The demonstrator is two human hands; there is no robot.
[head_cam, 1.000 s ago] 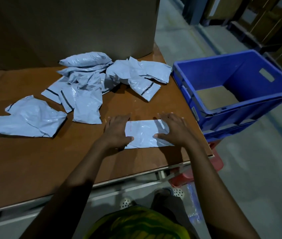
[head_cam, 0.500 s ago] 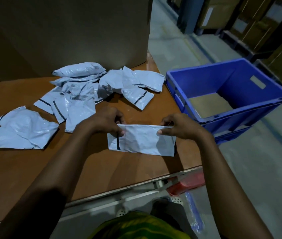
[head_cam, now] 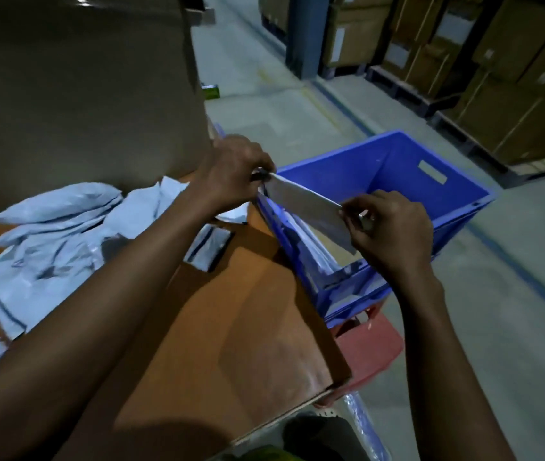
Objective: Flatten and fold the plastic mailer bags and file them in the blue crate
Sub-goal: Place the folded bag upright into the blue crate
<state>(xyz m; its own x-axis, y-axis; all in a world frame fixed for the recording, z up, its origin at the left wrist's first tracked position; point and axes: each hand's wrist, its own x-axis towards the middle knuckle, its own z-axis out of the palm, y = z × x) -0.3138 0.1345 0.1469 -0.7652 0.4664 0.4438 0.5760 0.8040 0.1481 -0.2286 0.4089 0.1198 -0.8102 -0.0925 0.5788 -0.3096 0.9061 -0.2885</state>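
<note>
Warehouse floor lies behind; the left hand (head_cam: 231, 173) and right hand (head_cam: 387, 227) pinch a folded mailer (head_cam: 311, 207) by opposite ends, keeping it flat over the blue crate (head_cam: 457, 207) for filing.

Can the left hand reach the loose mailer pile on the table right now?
Probably not yet: left hand and right hand both pinch the folded mailer over the blue crate. Nothing else blocks the pile.

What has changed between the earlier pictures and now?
The folded mailer, pressed flat on the table a second ago, was pinched at both ends by the left hand and right hand, lifted and carried right, over the blue crate. The pile of loose mailers stayed on the table.
</note>
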